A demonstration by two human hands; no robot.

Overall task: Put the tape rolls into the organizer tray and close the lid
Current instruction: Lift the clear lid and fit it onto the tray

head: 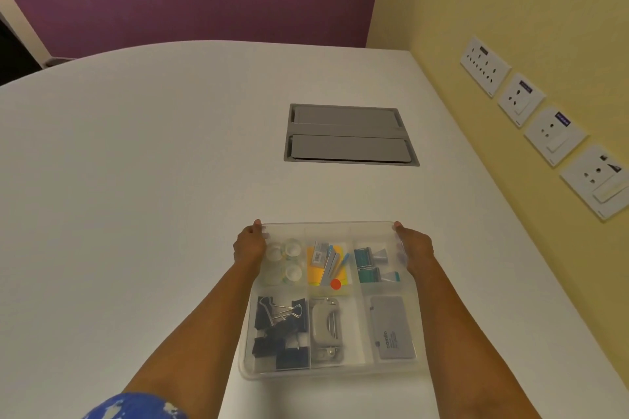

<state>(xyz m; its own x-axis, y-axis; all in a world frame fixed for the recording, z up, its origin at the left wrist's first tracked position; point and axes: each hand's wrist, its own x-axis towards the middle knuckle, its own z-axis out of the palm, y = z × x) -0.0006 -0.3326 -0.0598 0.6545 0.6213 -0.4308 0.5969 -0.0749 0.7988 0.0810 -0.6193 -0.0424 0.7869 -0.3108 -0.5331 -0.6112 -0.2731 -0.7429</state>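
A clear plastic organizer tray (pixel 328 372) sits on the white table near me, divided into several compartments. A translucent lid (pixel 326 228) lies over it, its far edge held at both corners. Several clear tape rolls (pixel 289 260) lie in the far-left compartment, seen through the lid. My left hand (pixel 248 245) grips the lid's far-left corner. My right hand (pixel 415 248) grips the far-right corner. Whether the lid is pressed fully down cannot be told.
Other compartments hold black binder clips (pixel 279 330), a grey hole punch (pixel 326 328), sticky notes (pixel 326 265), teal dispensers (pixel 369 265) and a grey case (pixel 391 326). A grey cable hatch (pixel 350 134) is set in the table beyond. Wall sockets (pixel 541 127) line the yellow wall at right.
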